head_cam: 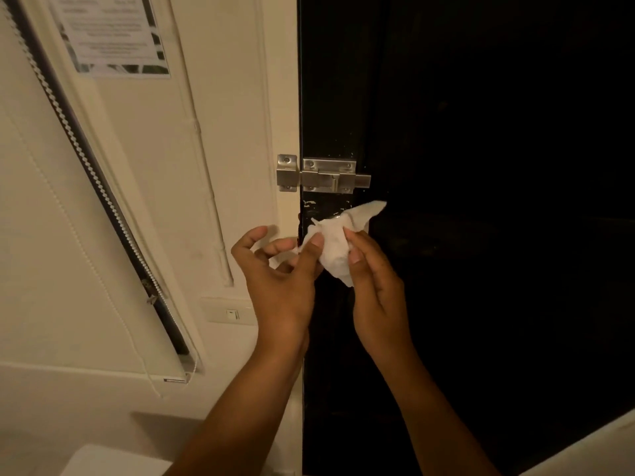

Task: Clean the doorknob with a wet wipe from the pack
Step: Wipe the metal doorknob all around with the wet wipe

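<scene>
1. A white wet wipe [335, 245], crumpled into a loose wad, is held up against the edge of a dark door [481, 235], just below a metal slide bolt [324, 175]. One corner of the wipe flares up and to the right.
2. The doorknob itself cannot be made out; the wad covers the place where it would sit, with only a small glint showing at the wad's top edge.
3. The right hand [372, 286] pinches the wipe between thumb and fingers on its right side.
4. The left hand [278, 276] meets the wipe from the left, thumb pressed on its front and fingers curled behind a trailing fold. The two hands are close together, both gripping the same wipe.
5. Judged step: the wipe is out of the pack and is being bunched or worked at the knob, so wiping is just starting or under way.
6. Judged next move: wrap the wad round the knob and rub it all the way round with steady pressure.
7. Further out: a cream door frame [285, 115], a wall with a light switch [233, 315], a lowered roller blind [51, 235] and a printed notice [110, 32].
</scene>
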